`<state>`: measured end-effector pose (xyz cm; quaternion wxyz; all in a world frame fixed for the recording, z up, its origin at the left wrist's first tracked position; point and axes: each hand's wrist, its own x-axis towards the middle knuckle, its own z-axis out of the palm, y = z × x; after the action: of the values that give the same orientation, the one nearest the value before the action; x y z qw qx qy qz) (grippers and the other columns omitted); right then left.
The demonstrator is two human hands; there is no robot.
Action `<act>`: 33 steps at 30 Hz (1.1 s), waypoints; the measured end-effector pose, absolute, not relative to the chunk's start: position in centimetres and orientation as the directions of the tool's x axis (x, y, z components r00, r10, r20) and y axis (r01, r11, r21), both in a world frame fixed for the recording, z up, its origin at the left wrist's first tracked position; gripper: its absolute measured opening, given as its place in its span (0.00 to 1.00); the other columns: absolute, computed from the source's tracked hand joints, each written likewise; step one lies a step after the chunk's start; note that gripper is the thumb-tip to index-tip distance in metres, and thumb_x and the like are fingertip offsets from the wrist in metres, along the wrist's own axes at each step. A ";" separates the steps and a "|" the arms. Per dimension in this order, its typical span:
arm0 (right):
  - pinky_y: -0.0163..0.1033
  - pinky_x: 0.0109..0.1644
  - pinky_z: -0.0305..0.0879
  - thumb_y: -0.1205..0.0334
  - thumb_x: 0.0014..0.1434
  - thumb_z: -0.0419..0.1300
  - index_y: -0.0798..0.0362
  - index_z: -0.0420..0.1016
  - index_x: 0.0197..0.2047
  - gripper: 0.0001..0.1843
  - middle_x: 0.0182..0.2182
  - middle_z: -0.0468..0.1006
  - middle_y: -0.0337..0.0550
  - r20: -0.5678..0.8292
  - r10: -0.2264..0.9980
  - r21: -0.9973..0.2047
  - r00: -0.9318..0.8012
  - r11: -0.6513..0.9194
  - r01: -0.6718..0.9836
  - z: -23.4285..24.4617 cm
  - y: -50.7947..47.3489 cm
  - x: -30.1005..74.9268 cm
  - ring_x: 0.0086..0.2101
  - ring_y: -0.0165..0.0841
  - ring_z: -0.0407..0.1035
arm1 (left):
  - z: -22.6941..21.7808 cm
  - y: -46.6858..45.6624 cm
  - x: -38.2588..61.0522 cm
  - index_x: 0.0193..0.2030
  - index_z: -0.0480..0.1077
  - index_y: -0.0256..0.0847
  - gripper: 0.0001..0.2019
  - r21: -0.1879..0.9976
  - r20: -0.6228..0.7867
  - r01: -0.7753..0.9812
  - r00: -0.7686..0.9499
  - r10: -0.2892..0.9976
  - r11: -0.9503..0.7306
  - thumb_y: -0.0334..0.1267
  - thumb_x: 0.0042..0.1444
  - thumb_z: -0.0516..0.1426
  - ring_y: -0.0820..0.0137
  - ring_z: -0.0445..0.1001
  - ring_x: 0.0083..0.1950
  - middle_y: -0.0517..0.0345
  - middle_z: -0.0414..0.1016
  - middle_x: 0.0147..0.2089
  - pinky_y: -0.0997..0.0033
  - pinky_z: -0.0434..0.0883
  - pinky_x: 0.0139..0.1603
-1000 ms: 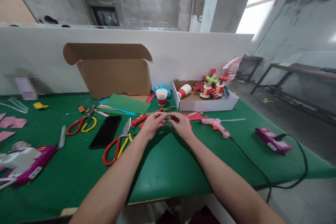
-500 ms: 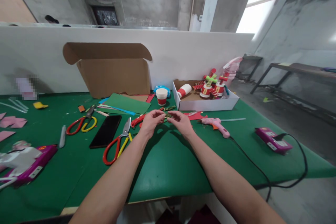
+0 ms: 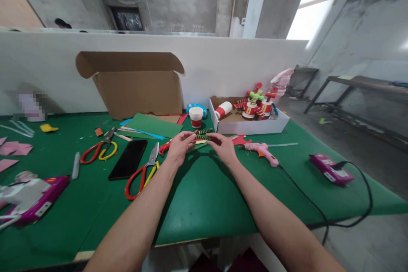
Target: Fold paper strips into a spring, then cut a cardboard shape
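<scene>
Between my two hands is a small folded paper spring (image 3: 203, 137) in green and yellow. My left hand (image 3: 181, 146) pinches its left end. At the other end, the fingertips of my right hand (image 3: 222, 146) are closed on it. Just behind, a similar paper spring (image 3: 206, 130) lies on the green table. A white and red paper cup (image 3: 196, 117) stands upright past the fingers. Beside my left wrist are scissors (image 3: 143, 172) with red and yellow handles, and a pink glue gun (image 3: 263, 153) lies right of my right hand.
A white box (image 3: 251, 127) with decorated paper cups stands at the back right. Coloured paper sheets (image 3: 156, 126) lie before the raised cardboard lid (image 3: 140, 93). Left are a black phone (image 3: 128, 160) and more scissors (image 3: 100, 150). The glue gun's cable runs to a purple box (image 3: 331, 169).
My hands have moved slightly apart, and the paper spring between them shows longer than before. The things on the table have stayed put.
</scene>
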<state>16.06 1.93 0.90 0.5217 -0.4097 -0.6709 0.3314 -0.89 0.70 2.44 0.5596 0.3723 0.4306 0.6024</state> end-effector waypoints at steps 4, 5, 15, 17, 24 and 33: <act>0.42 0.46 0.70 0.61 0.51 0.63 0.50 0.80 0.41 0.13 0.38 0.82 0.42 0.441 0.893 -0.869 -0.092 0.451 0.204 0.8 2.0 16.2 0.38 0.36 0.75 | 2.5 0.7 -1.0 0.32 0.72 0.37 0.22 0.929 -0.045 -0.370 -0.102 0.994 0.004 0.45 0.31 0.70 0.75 0.69 0.29 0.61 0.73 0.28 0.75 0.66 0.31; 0.42 0.46 0.70 0.61 0.51 0.63 0.50 0.80 0.42 0.13 0.38 0.82 0.42 0.442 0.893 -0.869 -0.087 0.451 0.206 0.8 2.1 16.2 0.38 0.36 0.75 | 2.5 0.7 -1.1 0.32 0.72 0.37 0.22 0.927 -0.047 -0.376 -0.106 0.993 0.004 0.45 0.31 0.71 0.75 0.69 0.29 0.61 0.73 0.28 0.74 0.66 0.31; 0.44 0.49 0.69 0.63 0.50 0.61 0.49 0.80 0.42 0.15 0.40 0.81 0.42 0.403 0.915 -0.904 -0.010 0.400 0.151 0.8 2.1 16.3 0.39 0.36 0.74 | 2.8 0.8 -1.3 0.30 0.71 0.38 0.21 0.909 -0.076 -0.415 -0.117 0.990 0.021 0.44 0.30 0.71 0.76 0.70 0.27 0.63 0.72 0.27 0.74 0.66 0.30; 0.44 0.48 0.69 0.62 0.49 0.62 0.49 0.80 0.42 0.14 0.39 0.81 0.42 0.379 0.925 -0.917 -0.011 0.377 0.129 0.9 2.0 16.2 0.38 0.36 0.74 | 2.8 0.8 -1.3 0.30 0.71 0.38 0.20 0.910 -0.073 -0.414 -0.117 0.990 0.018 0.43 0.30 0.71 0.76 0.70 0.27 0.63 0.72 0.27 0.74 0.66 0.30; 0.39 0.41 0.72 0.54 0.48 0.67 0.49 0.76 0.44 0.19 0.41 0.77 0.42 0.061 0.995 -0.964 -0.077 0.038 -0.264 1.4 1.6 15.4 0.34 0.30 0.73 | 2.7 0.7 -1.1 0.31 0.71 0.38 0.21 0.925 -0.009 -0.379 -0.104 0.995 -0.031 0.44 0.30 0.70 0.75 0.70 0.29 0.61 0.74 0.28 0.74 0.66 0.32; 0.36 0.39 0.73 0.51 0.53 0.66 0.54 0.76 0.36 0.14 0.32 0.79 0.43 -0.145 0.910 -0.847 -0.389 -0.317 -0.427 1.7 0.8 15.0 0.29 0.28 0.73 | 3.0 0.1 -0.4 0.32 0.73 0.39 0.14 0.957 0.205 -0.213 0.013 0.979 -0.197 0.39 0.38 0.68 0.72 0.72 0.37 0.58 0.76 0.35 0.70 0.69 0.41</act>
<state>15.03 0.81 1.69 0.4487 -0.3227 -0.3743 0.7446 -0.43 0.06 2.98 0.5055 0.5011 0.3819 0.5895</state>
